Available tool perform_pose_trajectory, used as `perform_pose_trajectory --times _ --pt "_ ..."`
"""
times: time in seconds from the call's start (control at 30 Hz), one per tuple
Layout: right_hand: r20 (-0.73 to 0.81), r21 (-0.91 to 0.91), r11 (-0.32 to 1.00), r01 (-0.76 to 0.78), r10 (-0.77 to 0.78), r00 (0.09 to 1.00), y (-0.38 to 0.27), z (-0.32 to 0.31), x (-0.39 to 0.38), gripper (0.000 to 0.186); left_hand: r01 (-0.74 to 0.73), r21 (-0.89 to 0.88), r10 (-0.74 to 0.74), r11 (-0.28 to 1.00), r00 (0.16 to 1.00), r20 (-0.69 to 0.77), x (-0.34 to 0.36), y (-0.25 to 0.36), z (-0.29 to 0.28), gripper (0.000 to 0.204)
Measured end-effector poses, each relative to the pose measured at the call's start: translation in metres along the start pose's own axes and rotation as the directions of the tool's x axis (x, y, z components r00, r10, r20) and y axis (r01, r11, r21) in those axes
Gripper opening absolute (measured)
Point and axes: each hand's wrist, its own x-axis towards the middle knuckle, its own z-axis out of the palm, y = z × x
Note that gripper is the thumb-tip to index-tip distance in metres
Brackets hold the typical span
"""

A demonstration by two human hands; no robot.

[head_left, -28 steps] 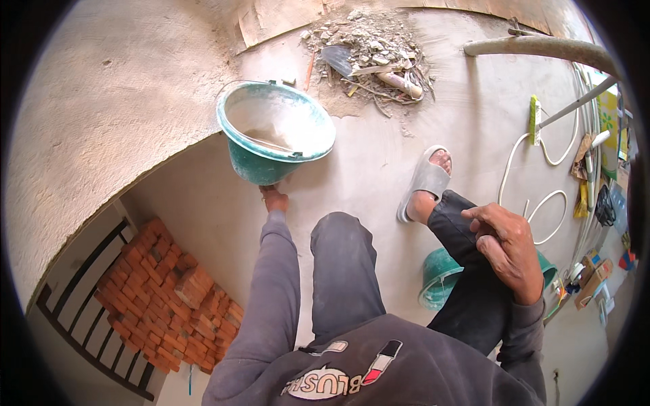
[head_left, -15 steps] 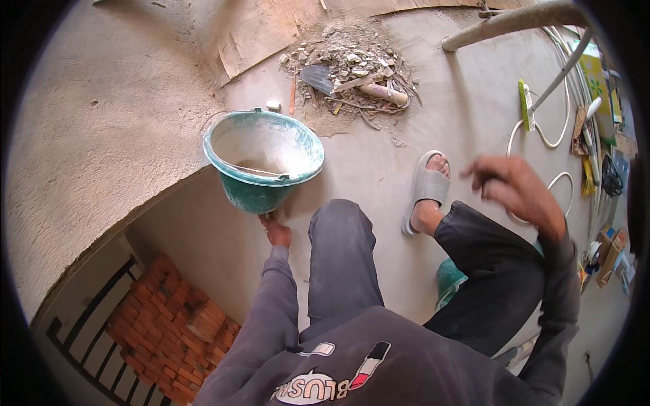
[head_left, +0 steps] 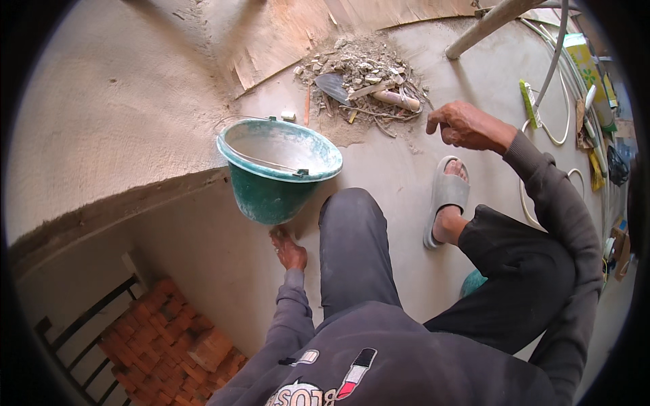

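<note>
My left hand (head_left: pixel 290 249) props the tilted green bucket (head_left: pixel 277 169) from beneath at the ledge's edge (right hand (head_left: pixel 466 126) loosely curled, empty, in mid-air), and a slip could tip it onto the bricks (head_left: pixel 169 338) below.

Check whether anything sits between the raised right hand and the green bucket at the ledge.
Nothing visible does. The right hand is raised, empty, over bare concrete floor, and the stretch across to the green bucket is open. The rubble pile lies farther off, beyond that line. The left hand rests just below the bucket.
</note>
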Motion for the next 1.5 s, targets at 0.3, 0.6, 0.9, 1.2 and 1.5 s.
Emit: perform_pose_trajectory --times 0.3,0.6,0.9,1.2,1.5 --pt "-0.167 -0.118 0.993 -0.016 -0.004 0.986 -0.017 -0.02 0.034 0.028 -0.058 -0.047 0.059 0.997 0.998 0.015 0.014 -0.006 -0.014 0.062" --pt "-0.238 -0.317 0.947 0.044 -0.124 0.963 0.039 -0.008 0.039 0.033 -0.098 -0.034 0.098 0.995 0.995 0.012 -0.032 0.019 -0.11 0.033" --pt "-0.337 -0.378 0.894 -0.242 0.111 0.935 0.113 0.06 0.02 0.037 -0.428 -0.369 0.142 0.825 0.79 -0.597 0.004 0.17 -0.215 0.057" --pt "-0.457 -0.403 0.883 -0.24 0.033 0.889 0.105 0.119 0.055 0.043 -0.41 -0.188 0.195 0.892 0.726 -0.659 0.049 0.199 -0.211 0.061" --pt "-0.525 -0.382 0.9 -0.211 -0.024 0.85 0.119 0.131 0.101 0.036 -0.427 -0.152 0.178 0.892 0.639 -0.748 0.062 0.205 -0.204 0.045"
